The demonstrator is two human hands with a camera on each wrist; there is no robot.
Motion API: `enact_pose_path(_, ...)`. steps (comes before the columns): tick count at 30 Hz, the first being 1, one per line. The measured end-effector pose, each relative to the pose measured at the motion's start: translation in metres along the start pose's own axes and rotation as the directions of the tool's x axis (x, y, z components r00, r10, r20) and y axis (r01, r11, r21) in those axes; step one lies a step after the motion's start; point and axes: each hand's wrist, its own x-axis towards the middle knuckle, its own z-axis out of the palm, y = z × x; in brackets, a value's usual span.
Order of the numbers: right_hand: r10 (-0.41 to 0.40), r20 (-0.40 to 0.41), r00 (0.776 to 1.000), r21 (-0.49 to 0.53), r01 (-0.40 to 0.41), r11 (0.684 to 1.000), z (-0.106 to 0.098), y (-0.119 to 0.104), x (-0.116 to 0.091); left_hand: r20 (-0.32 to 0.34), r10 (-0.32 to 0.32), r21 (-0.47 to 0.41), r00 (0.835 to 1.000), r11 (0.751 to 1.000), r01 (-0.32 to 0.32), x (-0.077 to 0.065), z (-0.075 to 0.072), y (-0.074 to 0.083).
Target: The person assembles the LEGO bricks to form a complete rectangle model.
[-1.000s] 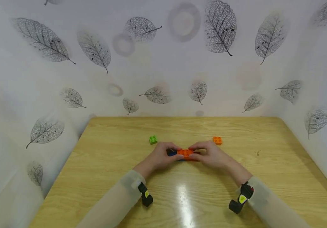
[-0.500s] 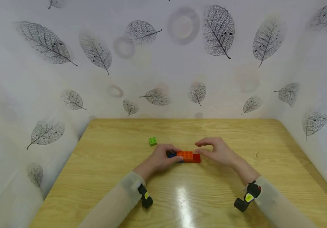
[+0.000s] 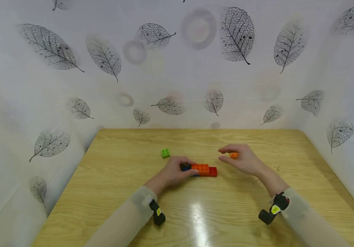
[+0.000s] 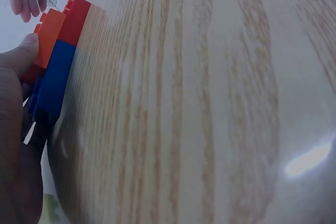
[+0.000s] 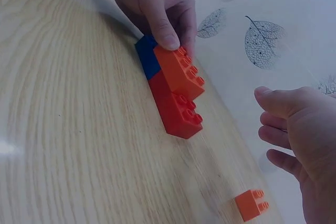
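Observation:
On the table (image 3: 127,192) an orange toy building brick (image 3: 201,167) bridges the tops of a blue brick (image 4: 55,80) and a red brick (image 3: 213,172) set end to end. My left hand (image 3: 174,170) pinches the orange brick between thumb and fingers. Red studs stay uncovered at the right end. To the right and farther back, my right hand (image 3: 245,160) hovers with thumb and fingers apart, holding nothing. A smaller orange brick (image 5: 250,204) lies on the table near it, partly covered by that hand in the head view.
A small green brick (image 3: 165,153) lies behind my left hand. A pale cloth with leaf prints (image 3: 177,68) hangs behind the table and along its sides. Each wrist carries a small black camera, such as the right one (image 3: 274,208).
My right hand has let go of the joined bricks and moved right and back, toward the smaller orange brick. My left hand has kept its hold on the orange brick.

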Motion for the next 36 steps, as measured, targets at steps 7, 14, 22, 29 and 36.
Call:
enact_pose_path(7,0.027,-0.031,0.999,-0.019,-0.028,0.999,-0.011,0.009,-0.002,-0.002,-0.007,0.0,1.0,1.0,0.007,0.0,0.0,0.0)
enact_pose_path(14,0.098,-0.039,0.994,-0.026,-0.099,0.995,-0.017,0.026,-0.004,-0.004,-0.017,0.004,1.0,1.0,0.017,-0.001,0.0,0.0)
enact_pose_path(22,0.184,-0.058,0.981,-0.021,-0.186,0.982,-0.021,0.042,-0.008,-0.004,-0.015,0.015,1.0,1.0,0.015,-0.002,-0.001,0.002)
enact_pose_path(29,0.246,-0.047,0.968,-0.024,-0.248,0.969,-0.021,0.056,-0.011,-0.006,-0.027,0.008,1.0,1.0,0.027,-0.003,-0.001,0.004)
enact_pose_path(36,0.271,-0.059,0.961,-0.017,-0.272,0.962,-0.016,0.066,-0.013,-0.009,-0.027,-0.013,1.0,1.0,0.027,-0.003,0.0,0.005)
